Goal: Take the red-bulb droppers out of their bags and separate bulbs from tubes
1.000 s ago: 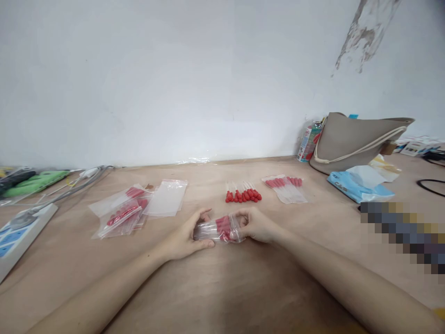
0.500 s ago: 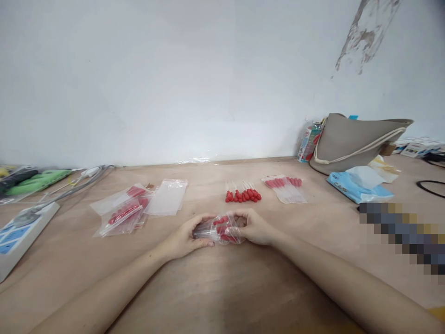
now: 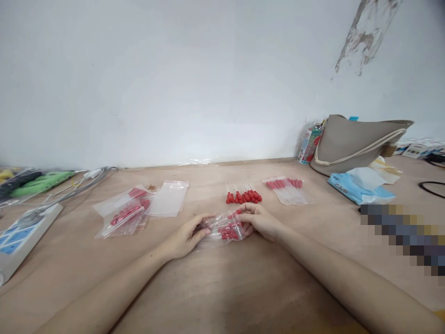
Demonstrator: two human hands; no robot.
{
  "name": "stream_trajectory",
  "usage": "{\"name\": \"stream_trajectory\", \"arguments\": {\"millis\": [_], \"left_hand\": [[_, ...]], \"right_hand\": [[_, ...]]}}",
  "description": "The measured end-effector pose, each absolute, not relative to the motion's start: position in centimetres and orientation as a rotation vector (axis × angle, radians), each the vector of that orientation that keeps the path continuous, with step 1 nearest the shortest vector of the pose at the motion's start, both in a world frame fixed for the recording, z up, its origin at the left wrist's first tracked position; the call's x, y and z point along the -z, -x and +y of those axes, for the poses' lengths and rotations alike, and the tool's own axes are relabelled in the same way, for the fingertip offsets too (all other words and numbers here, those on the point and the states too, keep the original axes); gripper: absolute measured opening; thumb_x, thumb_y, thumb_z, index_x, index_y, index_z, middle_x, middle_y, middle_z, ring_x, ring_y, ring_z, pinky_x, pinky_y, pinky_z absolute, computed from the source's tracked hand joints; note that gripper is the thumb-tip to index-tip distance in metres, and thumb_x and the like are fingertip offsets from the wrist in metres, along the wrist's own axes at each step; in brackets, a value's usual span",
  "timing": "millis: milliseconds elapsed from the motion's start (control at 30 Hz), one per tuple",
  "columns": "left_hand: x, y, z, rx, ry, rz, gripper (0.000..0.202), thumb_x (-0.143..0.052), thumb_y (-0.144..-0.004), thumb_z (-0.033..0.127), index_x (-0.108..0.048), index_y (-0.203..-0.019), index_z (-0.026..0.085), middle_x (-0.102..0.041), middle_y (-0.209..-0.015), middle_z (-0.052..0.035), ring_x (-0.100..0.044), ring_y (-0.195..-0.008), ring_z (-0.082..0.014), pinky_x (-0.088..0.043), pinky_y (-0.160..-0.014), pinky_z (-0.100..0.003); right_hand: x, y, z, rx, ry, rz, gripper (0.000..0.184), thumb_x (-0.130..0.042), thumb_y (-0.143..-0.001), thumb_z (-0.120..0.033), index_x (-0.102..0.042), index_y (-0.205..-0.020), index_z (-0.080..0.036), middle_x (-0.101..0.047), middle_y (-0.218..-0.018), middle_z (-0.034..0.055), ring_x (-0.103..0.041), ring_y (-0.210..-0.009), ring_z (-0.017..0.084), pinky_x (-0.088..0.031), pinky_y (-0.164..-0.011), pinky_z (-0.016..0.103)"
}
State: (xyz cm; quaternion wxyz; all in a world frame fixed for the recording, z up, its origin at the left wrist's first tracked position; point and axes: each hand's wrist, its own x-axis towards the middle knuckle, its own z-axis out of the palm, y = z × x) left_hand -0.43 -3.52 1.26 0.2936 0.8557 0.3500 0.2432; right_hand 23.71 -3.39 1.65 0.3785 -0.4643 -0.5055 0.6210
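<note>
Between my hands, low over the table, is a clear zip bag (image 3: 222, 227) with several red-bulbed droppers (image 3: 229, 233) inside, their pale stems pointing left. My left hand (image 3: 189, 236) is closed on the bag's left end, thumb on top. At the right end, my right hand (image 3: 259, 222) grips the bag's edge by the red bulbs; some of its fingertips are hidden behind the plastic. Just beyond lies a row of loose droppers (image 3: 243, 196), bulbs toward me. A filled bag (image 3: 285, 188) rests to their right.
Filled bags (image 3: 121, 213) overlap at the left beside flat empty bags (image 3: 168, 198). A power strip (image 3: 29, 236) with a grey cable is at far left. On the right stand a grey bag (image 3: 358, 144), a bottle (image 3: 309, 144) and a blue tissue pack (image 3: 359, 188).
The droppers in the held bag now lie flatter and more spread. My right hand has shifted slightly right, its fingers straighter at the bag's edge; my left thumb has moved up.
</note>
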Motion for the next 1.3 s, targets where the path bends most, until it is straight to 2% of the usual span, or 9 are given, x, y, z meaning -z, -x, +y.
{"name": "stream_trajectory", "arguments": {"millis": [100, 233, 367, 467, 667, 767, 967, 1133, 1300], "left_hand": [[-1.1, 0.4, -3.5, -0.65, -2.267, 0.938, 0.04, -0.042, -0.087, 0.03, -0.037, -0.126, 0.022, -0.057, -0.094, -0.0039, -0.055, -0.084, -0.0147, -0.046, -0.078, -0.029], [-1.2, 0.3, -3.5, -0.649, -2.269, 0.945, 0.039, -0.043, -0.087, 0.032, -0.039, -0.124, 0.021, -0.057, -0.097, -0.0049, -0.054, -0.087, -0.0163, -0.046, -0.08, -0.031], [-1.3, 0.3, -3.5, -0.662, -2.266, 0.945, 0.037, -0.043, -0.087, 0.032, -0.041, -0.122, 0.021, -0.057, -0.097, -0.0051, -0.055, -0.088, -0.0166, -0.046, -0.081, -0.032], [-1.1, 0.4, -3.5, -0.66, -2.246, 0.934, 0.037, -0.043, -0.087, 0.03, -0.041, -0.123, 0.021, -0.057, -0.098, -0.0052, -0.055, -0.089, -0.0168, -0.046, -0.082, -0.033], [-1.1, 0.4, -3.5, -0.653, -2.233, 0.942, 0.035, -0.044, -0.087, 0.031, -0.043, -0.12, 0.021, -0.058, -0.1, -0.0052, -0.056, -0.091, -0.0164, -0.046, -0.083, -0.032], [-1.2, 0.4, -3.5, -0.657, -2.237, 0.96, 0.034, -0.044, -0.086, 0.031, -0.045, -0.119, 0.021, -0.059, -0.099, -0.0043, -0.056, -0.09, -0.016, -0.046, -0.081, -0.03], [-1.2, 0.4, -3.4, -0.651, -2.26, 0.951, 0.033, -0.043, -0.087, 0.031, -0.045, -0.118, 0.02, -0.059, -0.1, -0.005, -0.056, -0.09, -0.0157, -0.046, -0.081, -0.031], [-1.3, 0.3, -3.5, -0.628, -2.257, 0.981, 0.033, -0.043, -0.087, 0.033, -0.047, -0.117, 0.02, -0.06, -0.101, -0.005, -0.056, -0.091, -0.0163, -0.045, -0.083, -0.031], [-1.3, 0.2, -3.5, -0.613, -2.245, 1.001, 0.032, -0.044, -0.086, 0.033, -0.047, -0.117, 0.021, -0.059, -0.103, -0.0044, -0.055, -0.092, -0.0164, -0.044, -0.083, -0.029]], "right_hand": [[-2.1, -24.5, -3.4, -1.696, 1.143, -1.206, 0.019, -0.066, -0.066, -0.02, -0.051, -0.079, -0.016, -0.06, -0.061, -0.003, -0.057, -0.049, 0.008, -0.05, -0.048, 0.021], [-1.5, -24.1, -3.6, -1.711, 1.051, -1.186, 0.022, -0.07, -0.065, -0.024, -0.055, -0.077, -0.013, -0.062, -0.068, 0.0002, -0.059, -0.055, 0.008, -0.052, -0.055, 0.021], [-1.5, -24.0, -3.2, -1.629, 1.124, -1.095, 0.024, -0.074, -0.059, -0.019, -0.056, -0.073, -0.013, -0.062, -0.064, 0.0001, -0.059, -0.054, 0.008, -0.051, -0.056, 0.02], [-3.6, -26.4, -2.4, -1.544, 1.175, -1.215, 0.022, -0.073, -0.06, -0.021, -0.058, -0.075, -0.013, -0.065, -0.067, 0.0018, -0.058, -0.053, 0.007, -0.05, -0.054, 0.02], [-7.8, -33.8, -0.7, -0.916, 1.128, -1.289, 0.029, -0.071, -0.062, -0.03, -0.063, -0.086, -0.016, -0.068, -0.074, 0.005, -0.064, -0.067, 0.014, -0.052, -0.066, 0.027], [-6.7, -34.4, 0.0, -0.635, 1.076, -1.315, 0.031, -0.068, -0.065, -0.032, -0.063, -0.09, -0.016, -0.068, -0.085, 0.0071, -0.064, -0.078, 0.017, -0.051, -0.073, 0.031], [-3.3, -30.0, 1.2, -0.195, 1.134, -1.728, 0.019, -0.054, -0.077, -0.024, -0.065, -0.092, -0.019, -0.066, -0.096, 0.0063, -0.06, -0.09, 0.017, -0.045, -0.085, 0.033], [-2.5, -27.1, 2.3, 0.113, 1.166, -2.105, 0.025, -0.044, -0.083, -0.016, -0.065, -0.097, -0.018, -0.063, -0.104, 0.0085, -0.056, -0.094, 0.019, -0.042, -0.084, 0.032], [-3.0, -26.1, 1.8, 0.317, 1.292, -2.339, 0.025, -0.043, -0.084, -0.013, -0.064, -0.096, -0.019, -0.064, -0.099, 0.0068, -0.053, -0.093, 0.018, -0.038, -0.079, 0.028]]}}
